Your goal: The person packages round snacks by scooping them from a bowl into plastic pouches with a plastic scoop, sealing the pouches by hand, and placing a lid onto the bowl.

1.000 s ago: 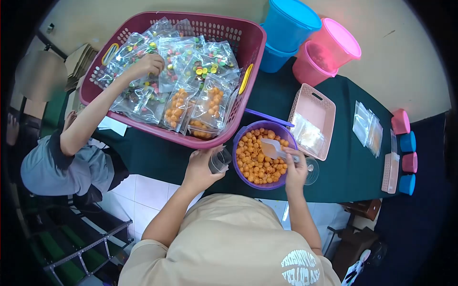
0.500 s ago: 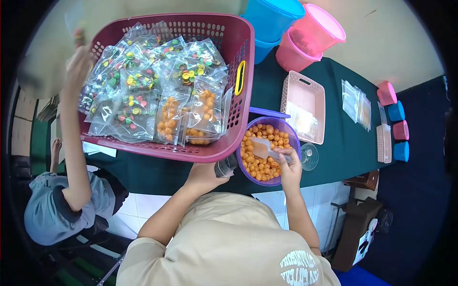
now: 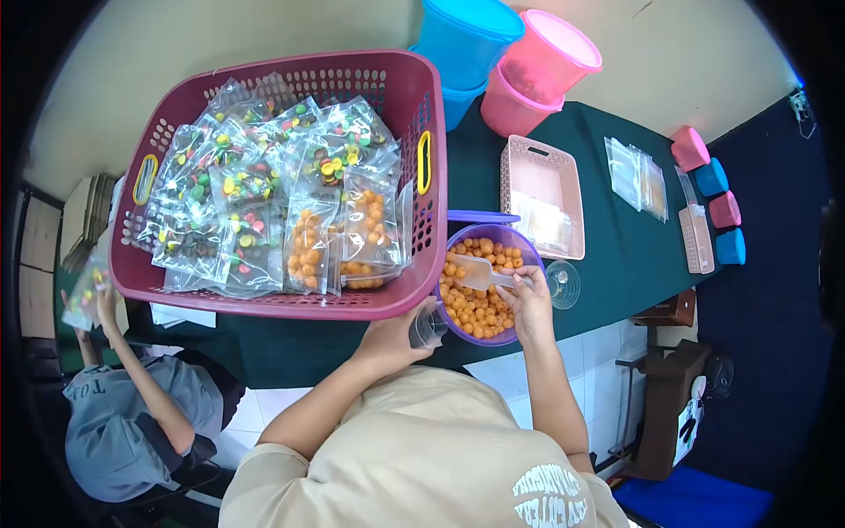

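Observation:
My left hand is wrapped around a clear plastic cup, held tilted just left of a purple tub. Round orange snack balls fill much of that tub. Over them, my right hand grips the handle of a translucent scoop, whose blade rests among the balls. Whether the scoop carries any balls is hard to see. Beside the tub on the right stands a clear round cup or lid. The purple lid lies behind the tub.
A maroon basket full of bagged snacks overhangs the near left. Blue tubs and pink tubs are stacked behind. A pink tray and flat plastic bags lie rightward. At left, another person holds a bag of colourful pieces.
The other person's raised arm has come down and away from the basket, with a bag in hand. My scoop has turned slightly within the tub. The whole view has shifted a little.

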The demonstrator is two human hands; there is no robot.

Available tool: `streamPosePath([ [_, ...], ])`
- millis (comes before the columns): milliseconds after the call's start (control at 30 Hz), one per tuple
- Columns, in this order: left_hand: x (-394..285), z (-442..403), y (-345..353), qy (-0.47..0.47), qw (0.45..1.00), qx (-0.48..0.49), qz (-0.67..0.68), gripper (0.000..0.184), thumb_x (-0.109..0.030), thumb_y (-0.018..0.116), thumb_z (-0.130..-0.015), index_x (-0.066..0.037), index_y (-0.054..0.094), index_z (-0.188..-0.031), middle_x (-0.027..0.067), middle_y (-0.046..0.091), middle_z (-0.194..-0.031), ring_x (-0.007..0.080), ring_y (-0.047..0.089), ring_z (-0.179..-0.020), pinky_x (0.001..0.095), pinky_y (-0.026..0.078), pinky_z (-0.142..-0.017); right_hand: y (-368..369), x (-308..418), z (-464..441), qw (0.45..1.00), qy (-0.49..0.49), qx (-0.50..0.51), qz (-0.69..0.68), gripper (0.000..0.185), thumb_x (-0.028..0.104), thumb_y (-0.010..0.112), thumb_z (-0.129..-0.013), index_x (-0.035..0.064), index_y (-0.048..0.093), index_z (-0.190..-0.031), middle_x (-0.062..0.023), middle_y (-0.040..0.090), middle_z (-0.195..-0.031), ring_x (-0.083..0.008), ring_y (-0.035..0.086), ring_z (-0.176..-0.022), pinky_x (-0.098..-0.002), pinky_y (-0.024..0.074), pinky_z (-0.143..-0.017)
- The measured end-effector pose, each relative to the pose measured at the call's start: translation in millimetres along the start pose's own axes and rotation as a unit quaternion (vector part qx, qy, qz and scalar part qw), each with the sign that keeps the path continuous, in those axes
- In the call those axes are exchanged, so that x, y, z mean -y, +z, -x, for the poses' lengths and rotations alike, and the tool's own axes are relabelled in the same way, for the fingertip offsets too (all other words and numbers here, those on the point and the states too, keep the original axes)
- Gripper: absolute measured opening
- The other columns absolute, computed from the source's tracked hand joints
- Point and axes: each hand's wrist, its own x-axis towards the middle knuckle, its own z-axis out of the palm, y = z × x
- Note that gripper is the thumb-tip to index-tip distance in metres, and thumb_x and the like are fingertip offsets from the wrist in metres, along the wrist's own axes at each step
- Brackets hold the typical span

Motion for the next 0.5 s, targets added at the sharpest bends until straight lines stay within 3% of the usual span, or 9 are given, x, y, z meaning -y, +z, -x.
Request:
streamPosePath([
  [333,0.8,0.9,0.3,-0.031,0.999,-0.017,-0.015,0.071,-0.026,0.075,-0.073,-0.013,0.041,-0.134,0.0113,0.058,-0.126,0.0284,0.057,-0.115,0.0368,0.044,-0.097,-11.4,-5.1,-6.3,0.996,0.051,0.008,-0.076,0.005,0.006,0.046,-0.096,0.0098,0.046,-0.100,-0.0133,0.057,-0.109,-0.0258,0.057,-0.105,-0.0432,0.0481,-0.094],
  [500,5.2,1.9,9.0,0.007,0.997,-0.062,-0.041,0.071,-0.025,0.075,-0.072,-0.011,0.042,-0.133,0.0117,0.059,-0.125,0.0282,0.058,-0.113,0.0365,0.044,-0.097,-18.5,-4.0,-9.8,0.993,0.070,0.043,-0.088,0.005,0.007,0.047,-0.096,0.0104,0.046,-0.099,-0.0118,0.057,-0.107,-0.0258,0.058,-0.105,-0.0445,0.0483,-0.093],
])
